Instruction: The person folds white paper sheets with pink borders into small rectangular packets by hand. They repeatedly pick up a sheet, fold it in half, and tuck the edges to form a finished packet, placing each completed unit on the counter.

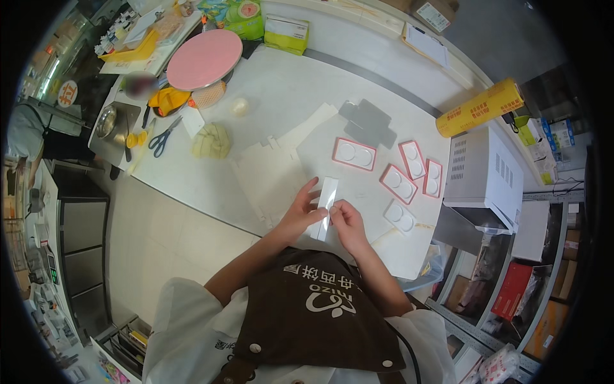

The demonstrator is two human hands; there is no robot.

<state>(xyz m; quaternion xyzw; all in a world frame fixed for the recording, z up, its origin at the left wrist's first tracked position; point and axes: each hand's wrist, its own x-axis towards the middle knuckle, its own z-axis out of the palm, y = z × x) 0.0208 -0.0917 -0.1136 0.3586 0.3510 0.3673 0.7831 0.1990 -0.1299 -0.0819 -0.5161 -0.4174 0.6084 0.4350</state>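
Note:
My left hand point(303, 211) and my right hand point(348, 222) hold a narrow, glossy white strip-shaped piece point(328, 191) between them, near the table's front edge. Its surface reflects light; whether it is a folded box or a flat strip I cannot tell. Left of it lie flat white die-cut card pieces point(273, 173). Beyond, a grey, see-through die-cut sheet point(368, 120) rests flat. To the right are several shallow red-edged boxes point(355, 153) whose white inserts have two round wells each. A loose white insert point(399, 217) lies nearest my right hand.
Scissors point(164, 139), a crumpled yellowish cloth point(211, 140) and a pink turntable point(205, 60) occupy the table's left side. A yellow film roll point(479, 109) lies above a white appliance point(484, 175) at right. Another person point(29, 134) stands at far left.

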